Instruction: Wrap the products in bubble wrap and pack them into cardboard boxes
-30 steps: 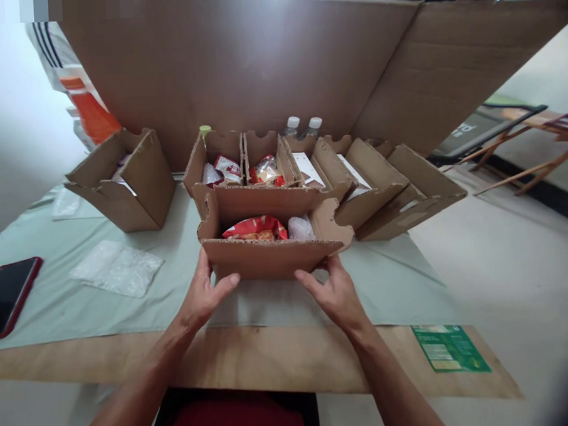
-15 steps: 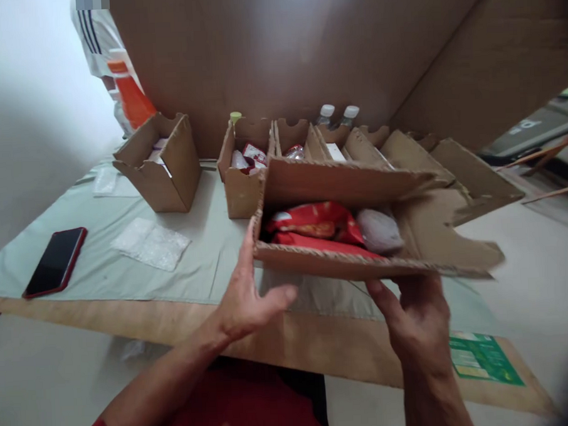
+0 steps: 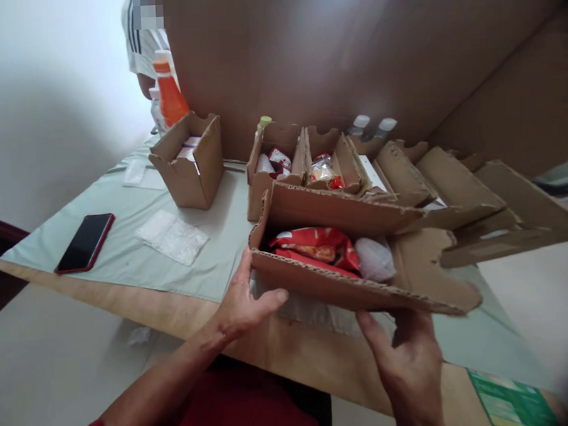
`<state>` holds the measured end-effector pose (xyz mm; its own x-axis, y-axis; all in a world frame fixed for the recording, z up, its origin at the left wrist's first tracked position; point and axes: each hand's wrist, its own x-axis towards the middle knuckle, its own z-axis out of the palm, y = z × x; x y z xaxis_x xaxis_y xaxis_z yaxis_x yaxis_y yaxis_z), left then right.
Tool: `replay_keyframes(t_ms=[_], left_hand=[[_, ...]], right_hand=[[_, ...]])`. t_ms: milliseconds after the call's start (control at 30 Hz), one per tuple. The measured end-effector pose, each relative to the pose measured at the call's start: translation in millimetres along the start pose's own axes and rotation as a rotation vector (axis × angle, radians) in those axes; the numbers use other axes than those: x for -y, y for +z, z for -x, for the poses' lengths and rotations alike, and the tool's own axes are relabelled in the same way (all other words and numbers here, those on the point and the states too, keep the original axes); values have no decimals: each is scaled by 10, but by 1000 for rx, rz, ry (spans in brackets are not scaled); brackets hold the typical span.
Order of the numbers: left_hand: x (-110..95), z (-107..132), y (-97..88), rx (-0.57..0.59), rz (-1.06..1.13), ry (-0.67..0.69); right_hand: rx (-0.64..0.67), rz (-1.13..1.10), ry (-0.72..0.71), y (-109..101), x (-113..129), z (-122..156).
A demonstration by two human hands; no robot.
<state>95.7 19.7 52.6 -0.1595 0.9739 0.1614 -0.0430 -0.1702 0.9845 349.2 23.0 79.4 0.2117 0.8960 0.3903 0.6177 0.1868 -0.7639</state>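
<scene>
Between my hands a long open cardboard box (image 3: 315, 277) is held up over the table's front edge, its notched end to the right. Inside lie a red snack packet (image 3: 320, 246) and a whitish wrapped lump (image 3: 375, 259). My left hand (image 3: 248, 305) supports the box's left end, thumb stretched out beneath the near wall. My right hand (image 3: 405, 352) grips the box from below near its right part; most of those fingers are hidden under it. Behind it stand more cardboard boxes, one with dark red and white packets (image 3: 280, 161), another with a clear and red packet (image 3: 327, 170).
At the left lie a phone (image 3: 85, 242) and bubble wrap (image 3: 172, 237) on the pale green cloth (image 3: 136, 270). Another box (image 3: 207, 172) stands behind them, near an orange bottle (image 3: 170, 95). A person (image 3: 147, 49) is at the back left; a brown panel (image 3: 306, 67) rises behind.
My view has swung, so the table things sit further right in the picture. The held box has come lower and nearer, its right end dipping, and more of the boxes behind shows.
</scene>
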Motion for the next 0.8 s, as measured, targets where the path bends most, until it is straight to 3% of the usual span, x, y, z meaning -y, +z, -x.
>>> replay_keyframes(t_ms=[67,167,233,300,400,500,600,667,800], left_hand=[[91,-34,-170,-56,-3,0],[153,-230,-673,-191,-17,70],[149,-416,-995,-265,-26,134],[137,-535,-1174,-323,-34,174],[164,-411,-1100,-458,-59,170],[258,1,-784,-513,-58,110],[345,307,-549,-342,-78,82],[355,315,-525,-234,-126,101],[257,73,-672,-67,-185,121]], right_hand=[[59,0,-55,108,14,197],[205,-61,-181,380,152,456],[302,-97,-286,535,234,513],[343,-117,-351,640,253,453],[305,-135,-260,753,186,215],[461,-207,-105,888,111,-24],[645,-293,-27,1042,79,-131],[624,-287,-33,1121,71,-125],[484,-210,-145,1208,68,17]])
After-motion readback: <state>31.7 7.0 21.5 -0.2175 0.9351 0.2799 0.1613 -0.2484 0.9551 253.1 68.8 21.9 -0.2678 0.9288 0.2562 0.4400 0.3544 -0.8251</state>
